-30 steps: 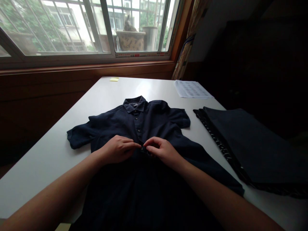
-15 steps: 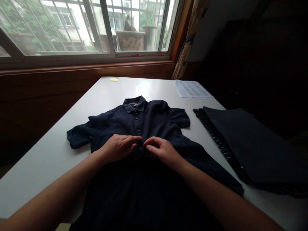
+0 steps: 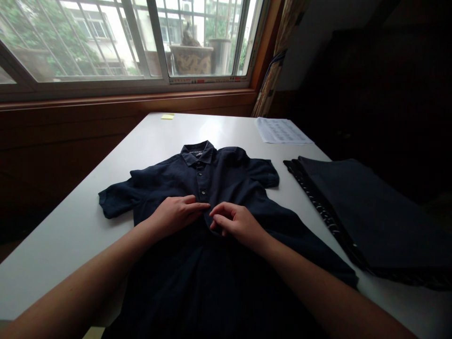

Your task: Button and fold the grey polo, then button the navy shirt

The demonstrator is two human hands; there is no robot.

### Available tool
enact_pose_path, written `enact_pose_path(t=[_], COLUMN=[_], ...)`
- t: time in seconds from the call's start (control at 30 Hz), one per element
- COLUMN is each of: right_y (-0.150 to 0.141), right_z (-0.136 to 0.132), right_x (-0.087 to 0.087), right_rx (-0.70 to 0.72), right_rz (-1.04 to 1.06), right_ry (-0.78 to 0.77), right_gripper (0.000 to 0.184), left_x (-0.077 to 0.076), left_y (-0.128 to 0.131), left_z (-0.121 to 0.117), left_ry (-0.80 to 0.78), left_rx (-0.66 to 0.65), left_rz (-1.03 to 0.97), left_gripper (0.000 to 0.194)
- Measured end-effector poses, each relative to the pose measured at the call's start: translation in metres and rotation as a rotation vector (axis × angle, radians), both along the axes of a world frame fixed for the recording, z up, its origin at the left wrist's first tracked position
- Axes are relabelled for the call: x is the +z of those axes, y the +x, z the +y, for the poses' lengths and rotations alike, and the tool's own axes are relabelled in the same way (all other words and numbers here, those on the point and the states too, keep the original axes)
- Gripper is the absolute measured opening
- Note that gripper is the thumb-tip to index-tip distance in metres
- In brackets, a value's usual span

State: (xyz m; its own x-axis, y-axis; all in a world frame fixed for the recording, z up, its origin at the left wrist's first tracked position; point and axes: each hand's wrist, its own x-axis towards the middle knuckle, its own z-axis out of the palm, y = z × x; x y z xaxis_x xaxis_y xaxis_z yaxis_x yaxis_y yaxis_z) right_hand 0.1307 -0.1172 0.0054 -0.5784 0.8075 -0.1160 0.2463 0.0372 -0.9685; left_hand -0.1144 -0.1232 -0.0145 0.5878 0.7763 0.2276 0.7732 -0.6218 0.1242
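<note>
A dark navy short-sleeved button shirt lies face up with its collar away from me and its sleeves spread. Several small buttons run down its front placket below the collar. My left hand is at the placket, its index finger stretched along the cloth and its thumb underneath, closed on the fabric. Facing it, my right hand pinches the placket edge with bent fingers, lifting a curved fold there. The button between my fingertips is hidden.
The shirt rests on a white table. To the right lies a stack of folded dark clothes. Printed paper sheets and a yellow sticky note lie at the far side, below a barred window.
My left fingers have drawn together and shifted slightly down over the placket. My right fingertips have lifted the cloth edge a little, and the button seen between my hands is now covered.
</note>
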Motion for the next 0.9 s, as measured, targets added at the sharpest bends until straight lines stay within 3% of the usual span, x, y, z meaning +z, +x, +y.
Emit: enact_pose_path(t=[0.53,0.9], right_y=[0.001,-0.002], right_z=[-0.002,-0.014], right_x=[-0.002,0.006], right_rx=[-0.015,0.077], right_rz=[-0.183,-0.438], right_ry=[0.340,0.604], right_gripper=[0.015,0.016], left_x=[0.000,0.000], left_y=[0.000,0.001], left_z=[0.001,0.002], left_ry=[0.037,0.039], left_rx=[0.016,0.052], left_rz=[-0.063,-0.087], left_gripper=[0.029,0.028])
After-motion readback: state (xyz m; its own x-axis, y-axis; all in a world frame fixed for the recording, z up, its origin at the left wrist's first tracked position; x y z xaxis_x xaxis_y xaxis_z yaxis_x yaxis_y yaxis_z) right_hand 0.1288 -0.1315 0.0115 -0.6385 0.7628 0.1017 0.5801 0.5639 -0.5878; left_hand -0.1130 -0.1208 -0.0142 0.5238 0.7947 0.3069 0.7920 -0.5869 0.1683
